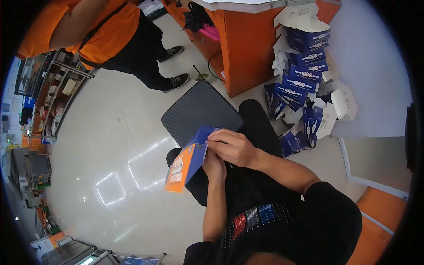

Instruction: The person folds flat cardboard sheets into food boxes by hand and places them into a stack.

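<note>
A blue and orange cardboard food box (182, 165), partly folded, is held in front of my lap. My left hand (214, 167) closes on its near side from below; some of those fingers are hidden behind the card. With its fingers bent together, my right hand (234, 146) pinches the box's upper edge beside a blue flap. Just beyond the box is a black stool (202, 112) with a woven-looking top, apart from my right hand.
To the right lies a heap of blue and white boxes (293, 84) against the wall. An orange counter (249, 48) stands ahead. Another person (115, 39) in an orange shirt stands at upper left, near shelves (59, 97). Shiny tile floor (110, 154) spreads leftward.
</note>
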`<state>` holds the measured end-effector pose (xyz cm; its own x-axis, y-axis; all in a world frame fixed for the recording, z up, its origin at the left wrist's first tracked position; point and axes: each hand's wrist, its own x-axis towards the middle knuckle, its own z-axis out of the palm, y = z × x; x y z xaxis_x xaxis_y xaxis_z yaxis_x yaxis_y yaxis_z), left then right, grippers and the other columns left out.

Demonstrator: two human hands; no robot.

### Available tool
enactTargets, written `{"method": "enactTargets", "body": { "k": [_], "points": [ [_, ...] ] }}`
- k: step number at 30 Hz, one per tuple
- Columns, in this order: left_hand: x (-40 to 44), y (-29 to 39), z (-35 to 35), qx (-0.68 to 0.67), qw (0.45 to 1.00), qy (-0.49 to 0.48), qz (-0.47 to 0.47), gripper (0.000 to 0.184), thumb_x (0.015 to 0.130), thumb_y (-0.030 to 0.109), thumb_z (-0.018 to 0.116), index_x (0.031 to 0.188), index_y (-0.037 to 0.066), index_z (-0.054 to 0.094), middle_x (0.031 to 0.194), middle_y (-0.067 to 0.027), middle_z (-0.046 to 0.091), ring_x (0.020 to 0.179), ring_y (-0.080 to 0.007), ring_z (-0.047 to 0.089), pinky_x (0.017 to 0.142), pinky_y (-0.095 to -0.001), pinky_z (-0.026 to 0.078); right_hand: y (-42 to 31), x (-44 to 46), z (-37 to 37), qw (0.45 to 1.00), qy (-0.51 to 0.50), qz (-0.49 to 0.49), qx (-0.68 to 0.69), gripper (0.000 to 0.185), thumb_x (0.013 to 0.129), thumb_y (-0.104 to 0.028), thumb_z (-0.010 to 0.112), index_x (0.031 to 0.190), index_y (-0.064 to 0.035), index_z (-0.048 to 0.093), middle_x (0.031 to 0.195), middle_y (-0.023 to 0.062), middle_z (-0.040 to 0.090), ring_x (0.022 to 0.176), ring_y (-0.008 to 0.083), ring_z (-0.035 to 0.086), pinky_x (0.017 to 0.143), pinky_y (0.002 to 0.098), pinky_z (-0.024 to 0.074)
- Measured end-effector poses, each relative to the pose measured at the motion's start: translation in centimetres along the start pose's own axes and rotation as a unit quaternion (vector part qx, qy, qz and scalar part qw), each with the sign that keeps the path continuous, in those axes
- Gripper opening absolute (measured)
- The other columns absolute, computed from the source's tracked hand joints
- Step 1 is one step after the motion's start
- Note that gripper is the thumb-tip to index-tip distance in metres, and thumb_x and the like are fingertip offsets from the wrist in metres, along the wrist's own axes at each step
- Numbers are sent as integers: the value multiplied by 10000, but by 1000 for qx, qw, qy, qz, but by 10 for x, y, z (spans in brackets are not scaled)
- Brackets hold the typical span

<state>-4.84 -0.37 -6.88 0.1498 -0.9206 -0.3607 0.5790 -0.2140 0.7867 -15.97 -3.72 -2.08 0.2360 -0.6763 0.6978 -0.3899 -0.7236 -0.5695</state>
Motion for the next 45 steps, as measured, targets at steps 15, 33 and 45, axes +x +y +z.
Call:
{"method": "enactTargets", "body": {
  "k": [15, 33, 45],
  "points": [
    [10, -32, -53, -19, 989, -147, 19, 249, 1070, 248, 482, 1189, 52, 581, 1212, -85, 622, 1133, -176, 610, 997, -341, 500, 17, -27, 2, 999, -24, 7, -28, 253, 737, 6, 766, 988, -11, 738, 968, 88, 684, 971, 265, 681, 874, 397, 570],
    [5, -2, -25, 539, 803, 33, 250, 368, 974, 179, 633, 1286, -14, 624, 1400, -162, 523, 1297, -346, 486, 1114, -445, 347, 78, -72, 16, 906, 180, 378, 61, 104, 874, -56, 747, 966, -16, 720, 1035, 102, 633, 972, 228, 648, 821, 327, 526],
    [29, 7, -52, 481, 854, 77, 180, 619, 950, -39, 455, 1535, -93, 261, 1492, -321, 455, 1358, -411, 506, 1128, -382, 378, 93, -106, 25, 889, 103, 445, 33, 133, 946, -118, 667, 1024, -18, 628, 898, 136, 668, 862, 264, 668, 811, 373, 522]
  ]
}}
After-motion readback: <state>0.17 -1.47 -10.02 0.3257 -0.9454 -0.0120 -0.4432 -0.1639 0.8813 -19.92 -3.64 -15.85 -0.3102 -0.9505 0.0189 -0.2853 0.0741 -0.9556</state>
